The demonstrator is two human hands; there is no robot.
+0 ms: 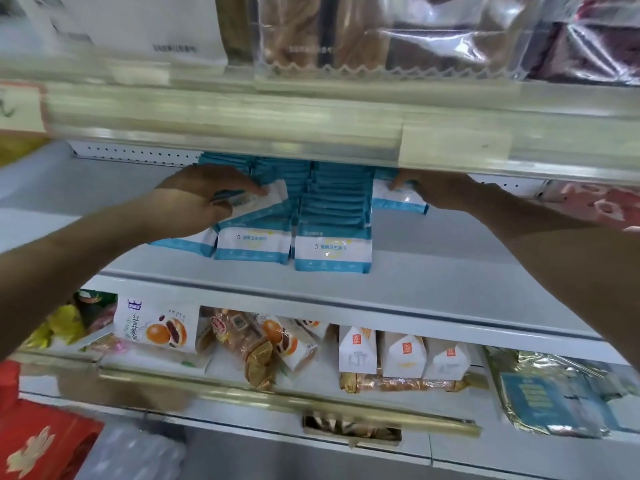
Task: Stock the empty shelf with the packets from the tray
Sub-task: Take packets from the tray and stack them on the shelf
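Observation:
Rows of blue-and-white packets (332, 251) stand upright on the white middle shelf (433, 271), running back to the rear wall. My left hand (197, 199) holds a tilted packet (263, 202) at the top of the left rows, fingers curled over it. My right hand (440, 190) grips another packet (398, 200) that stands apart to the right of the rows. The tray is out of sight.
The upper shelf's blurred front rail (311, 133) hangs just above my hands, with bagged goods on it. Below, a shelf holds bread and pastry packs (159, 329) and white cartons (401, 355). A red bag (38, 445) sits at the lower left.

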